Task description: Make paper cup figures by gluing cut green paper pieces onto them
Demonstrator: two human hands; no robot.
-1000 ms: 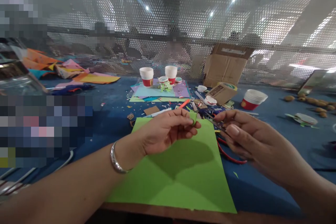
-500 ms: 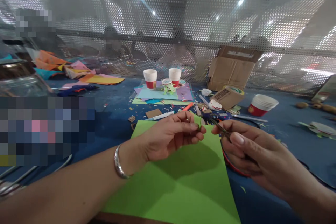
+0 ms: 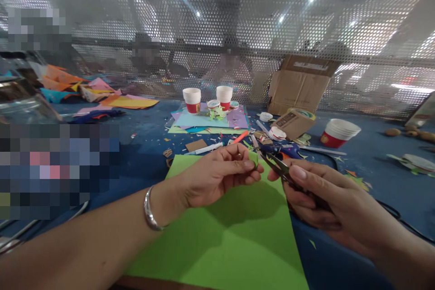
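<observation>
The left grip [image 3: 217, 174] pinches a green scrap [image 3: 253, 158]. The right grip [image 3: 319, 195] is closed around scissors [image 3: 277, 166] just beside it, so the blades could nick a finger [image 3: 249, 164].

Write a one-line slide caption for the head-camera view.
Left hand pinches a green paper piece while the right hand aims scissors at it, above a green sheet on a blue table.

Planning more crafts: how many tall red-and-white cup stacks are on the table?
3: the left cup stack and middle cup stack stand upright by the pastel sheets; the tipped cup stack lies right of the small box. Clutter may hide others.
</observation>
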